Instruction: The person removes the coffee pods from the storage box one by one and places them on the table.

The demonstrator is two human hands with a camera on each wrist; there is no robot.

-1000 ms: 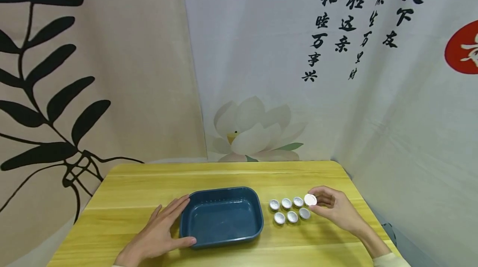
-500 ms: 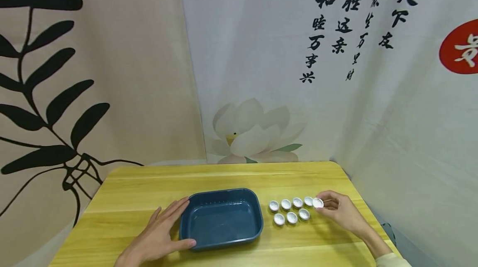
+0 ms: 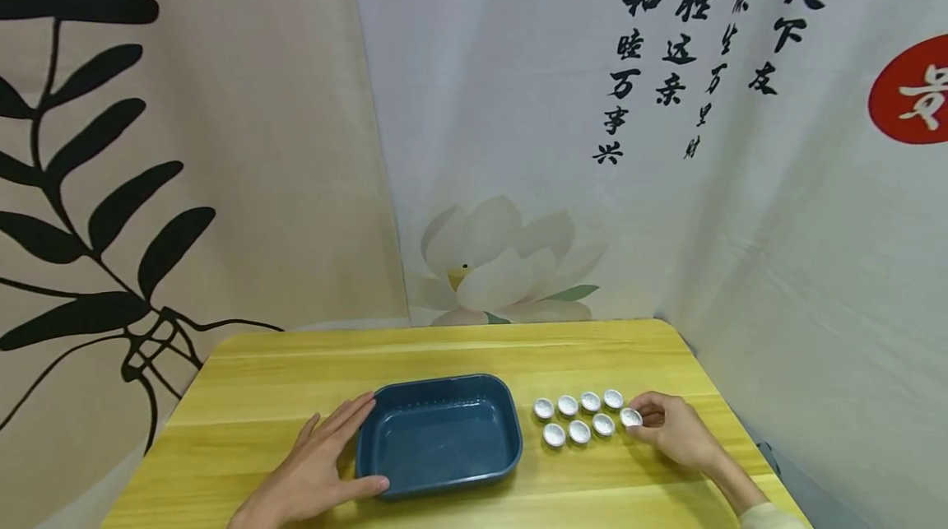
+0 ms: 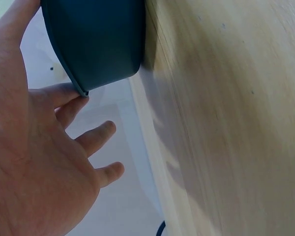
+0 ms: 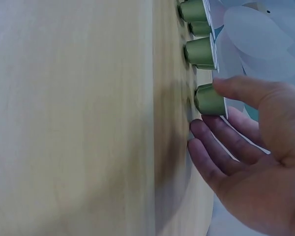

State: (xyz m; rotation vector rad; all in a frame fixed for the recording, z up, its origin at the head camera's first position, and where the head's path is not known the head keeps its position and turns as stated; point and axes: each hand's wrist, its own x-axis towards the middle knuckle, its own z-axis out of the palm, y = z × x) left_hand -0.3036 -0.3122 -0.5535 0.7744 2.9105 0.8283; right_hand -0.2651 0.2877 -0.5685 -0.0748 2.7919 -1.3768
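Note:
A dark blue rectangular tray (image 3: 444,438) lies on the table. My left hand (image 3: 318,463) rests against its left side, fingers and thumb spread along the rim; in the left wrist view the fingers (image 4: 96,137) look fairly straight. Right of the tray, several coffee capsules (image 3: 579,431) stand in two rows, silver lids up. My right hand (image 3: 677,430) pinches one coffee capsule (image 3: 631,417) at the right end of the front row. In the right wrist view, that held capsule (image 5: 210,101) has a green body between thumb and fingers, close to the tabletop.
The wooden table (image 3: 415,352) has rounded far corners. A printed cloth (image 3: 504,101) with a flower and black writing hangs behind it. In the right wrist view other green capsules (image 5: 200,52) stand beside the held one.
My right hand has moved a capsule from above the back row's right end rightward, then down toward me to the front row's right end. The left hand and tray have stayed put.

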